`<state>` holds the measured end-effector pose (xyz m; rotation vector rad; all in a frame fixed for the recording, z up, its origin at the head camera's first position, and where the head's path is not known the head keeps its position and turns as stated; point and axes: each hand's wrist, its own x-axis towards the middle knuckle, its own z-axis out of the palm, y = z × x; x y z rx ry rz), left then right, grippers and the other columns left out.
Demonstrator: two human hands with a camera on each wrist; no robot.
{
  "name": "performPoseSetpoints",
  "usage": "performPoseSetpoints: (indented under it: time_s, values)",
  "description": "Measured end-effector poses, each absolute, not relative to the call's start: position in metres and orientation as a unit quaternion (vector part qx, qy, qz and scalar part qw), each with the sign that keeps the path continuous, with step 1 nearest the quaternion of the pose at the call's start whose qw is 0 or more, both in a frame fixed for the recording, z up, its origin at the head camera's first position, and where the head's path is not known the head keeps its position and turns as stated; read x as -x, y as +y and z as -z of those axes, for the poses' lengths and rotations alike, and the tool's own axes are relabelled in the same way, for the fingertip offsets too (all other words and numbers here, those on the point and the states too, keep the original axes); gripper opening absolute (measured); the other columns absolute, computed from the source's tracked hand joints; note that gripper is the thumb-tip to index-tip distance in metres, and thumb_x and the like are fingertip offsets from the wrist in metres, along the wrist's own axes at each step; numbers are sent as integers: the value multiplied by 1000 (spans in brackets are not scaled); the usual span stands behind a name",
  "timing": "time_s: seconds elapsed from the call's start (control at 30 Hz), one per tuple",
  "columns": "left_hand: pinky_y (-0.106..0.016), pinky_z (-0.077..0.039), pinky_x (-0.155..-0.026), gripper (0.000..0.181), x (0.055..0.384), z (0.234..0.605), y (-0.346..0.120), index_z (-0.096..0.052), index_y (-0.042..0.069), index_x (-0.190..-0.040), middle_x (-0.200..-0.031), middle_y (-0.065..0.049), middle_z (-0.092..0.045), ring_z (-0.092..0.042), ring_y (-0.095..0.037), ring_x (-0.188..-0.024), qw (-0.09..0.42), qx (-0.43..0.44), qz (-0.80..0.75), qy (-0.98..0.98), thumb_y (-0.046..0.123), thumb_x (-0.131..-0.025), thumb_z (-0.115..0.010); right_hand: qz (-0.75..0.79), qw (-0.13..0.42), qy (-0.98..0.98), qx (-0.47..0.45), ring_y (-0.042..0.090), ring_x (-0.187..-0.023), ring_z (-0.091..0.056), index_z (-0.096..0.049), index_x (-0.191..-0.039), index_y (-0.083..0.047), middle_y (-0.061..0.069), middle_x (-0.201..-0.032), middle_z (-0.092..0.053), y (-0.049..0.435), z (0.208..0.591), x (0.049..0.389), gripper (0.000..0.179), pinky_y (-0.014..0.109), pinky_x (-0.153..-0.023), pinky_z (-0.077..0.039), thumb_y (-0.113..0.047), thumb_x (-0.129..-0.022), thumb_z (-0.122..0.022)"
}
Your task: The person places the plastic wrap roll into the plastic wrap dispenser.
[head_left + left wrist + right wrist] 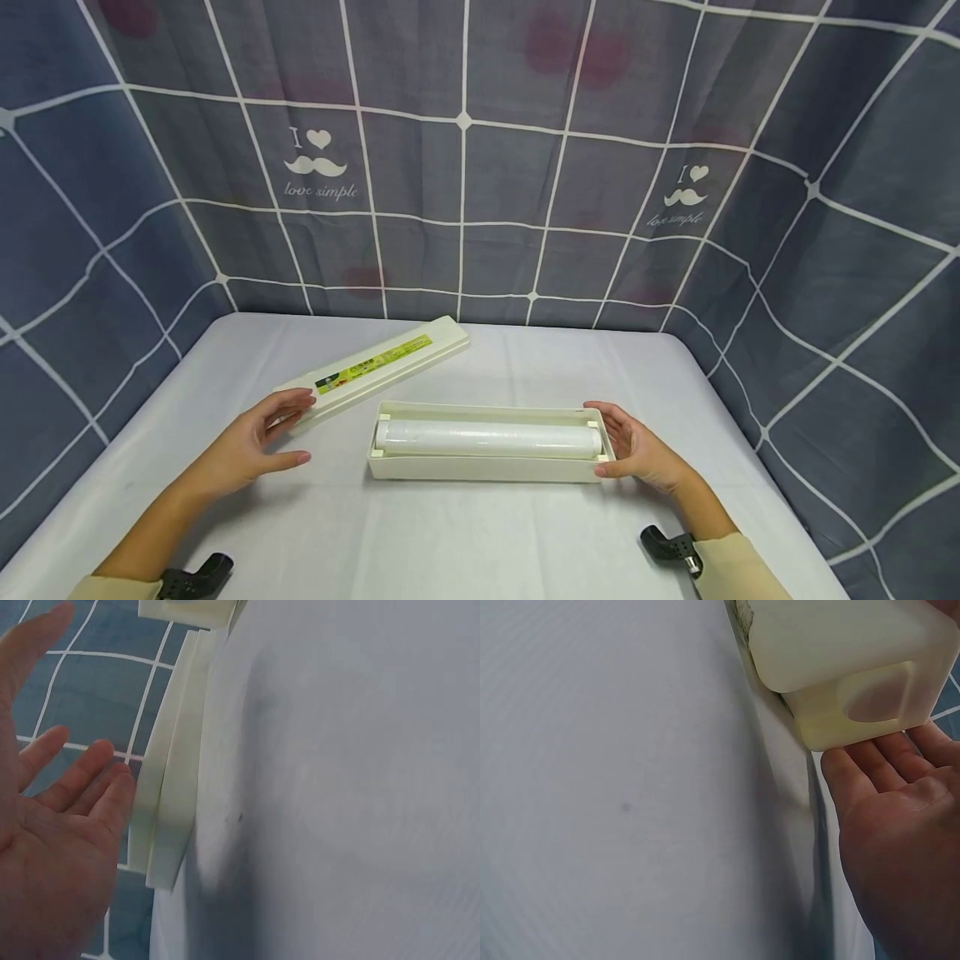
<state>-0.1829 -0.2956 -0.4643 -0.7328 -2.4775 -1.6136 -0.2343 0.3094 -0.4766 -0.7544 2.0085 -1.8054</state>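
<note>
A long cream plastic wrap box [487, 469] rests uncovered on the table, with a white roll of plastic wrap [487, 438] lying lengthwise inside. My right hand [648, 454] holds the box's right end, thumb at the front corner and fingers round the back. In the right wrist view, the fingers [881, 769] lie against the box end [817, 720], which has a rounded cutout. The cream lid [390, 379], bearing a green and yellow label, lies slanted behind and left of the box. Beside the lid's near left end is my left hand [240, 446], its fingers relaxed and thumb apart.
A white cloth [480, 542] covers the table. Dark grey-blue curtains [420, 183] with white grid lines stand along the back and both sides. A black wrist mount [197, 577] sits on the left wrist, and another mount [670, 550] on the right.
</note>
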Motion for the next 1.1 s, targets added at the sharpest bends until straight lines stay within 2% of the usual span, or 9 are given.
performPoseSetpoints:
  time_s: [0.2,0.33,0.47,0.7,0.77,0.97,1.1]
  values:
    - [-9,-43,-107,80,184,462,-306,-41,-13,-144,-142,8,-55,-51,5,-133,70,259,542,-797,-14,-75,-82,634,171,707,262,3,-134,-50,-21,-154,11,7,-149,-47,308,476,233,101,14,-108,-44,7,-75,-83]
    - [-9,-43,-107,76,184,461,-311,-44,-12,-142,-138,8,-57,-53,2,-131,92,256,541,-796,-17,-75,-81,637,176,703,265,3,-133,-50,-20,-154,11,7,-149,-47,309,476,233,100,14,-108,-45,9,-75,-82]
    - [-7,-42,-107,72,185,461,-317,-47,-11,-141,-137,2,-57,-52,4,-129,101,232,529,-810,-14,-77,-80,636,179,703,265,3,-132,-51,-20,-154,10,8,-149,-47,309,475,233,99,15,-107,-45,10,-76,-81]
    - [-2,-39,-104,67,190,460,-322,-50,-7,-140,-135,12,-55,-45,13,-130,117,192,490,-842,-2,-82,-83,631,178,706,268,4,-132,-50,-17,-153,14,8,-148,-47,309,475,233,100,15,-107,-45,11,-76,-80]
    - [1,-36,-103,68,191,460,-323,-50,-5,-140,-134,10,-54,-41,16,-129,120,180,474,-853,2,-82,-84,629,179,706,269,3,-131,-51,-17,-154,13,7,-148,-47,309,476,234,100,16,-107,-46,12,-76,-80]
    - [6,-30,-101,74,196,460,-327,-51,-3,-141,-137,-16,-49,-33,22,-124,115,158,439,-877,8,-78,-89,632,185,700,278,3,-130,-52,-15,-154,14,6,-147,-48,309,477,235,101,18,-106,-48,14,-75,-79]
    - [7,-29,-99,82,201,462,-332,-47,-2,-145,-141,-22,-48,-30,24,-121,97,151,425,-887,12,-77,-90,631,187,700,277,3,-130,-52,-13,-154,14,4,-146,-48,308,478,235,104,18,-106,-48,15,-74,-79]
